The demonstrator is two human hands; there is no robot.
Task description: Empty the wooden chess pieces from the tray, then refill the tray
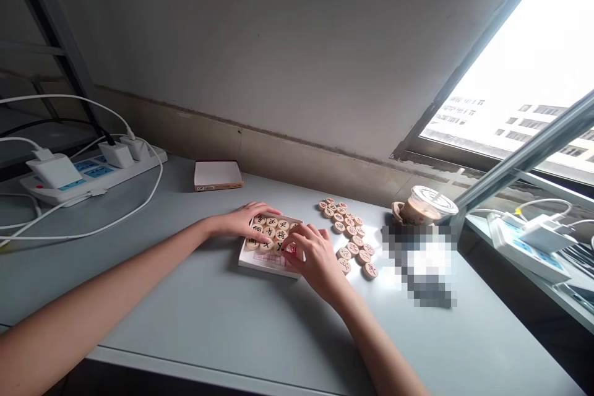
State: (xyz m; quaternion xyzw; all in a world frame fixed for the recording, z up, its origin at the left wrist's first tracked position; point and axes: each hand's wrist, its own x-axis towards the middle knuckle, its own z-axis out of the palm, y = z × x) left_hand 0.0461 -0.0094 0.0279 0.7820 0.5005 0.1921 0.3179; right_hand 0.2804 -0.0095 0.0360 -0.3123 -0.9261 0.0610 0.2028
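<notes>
A shallow white box (271, 264) sits on the grey table in front of me. Rows of round wooden Chinese chess pieces (271, 223) with black characters fill its far part, and red print shows on the bare part of its floor. My left hand (241, 221) grips the box at its left side, fingers along the far edge and thumb over the pieces. Over the box's right side, my right hand (313, 253) has its fingers closed on a chess piece (279, 247) in the near row. Loose chess pieces (352, 249) with red characters lie right of the box.
A box lid (218, 176) lies near the wall. A cup with a straw (424, 205) stands at the back right, beside a pixelated patch. Power strips (106, 167) with plugs and white cables lie at the left and on a shelf at the far right.
</notes>
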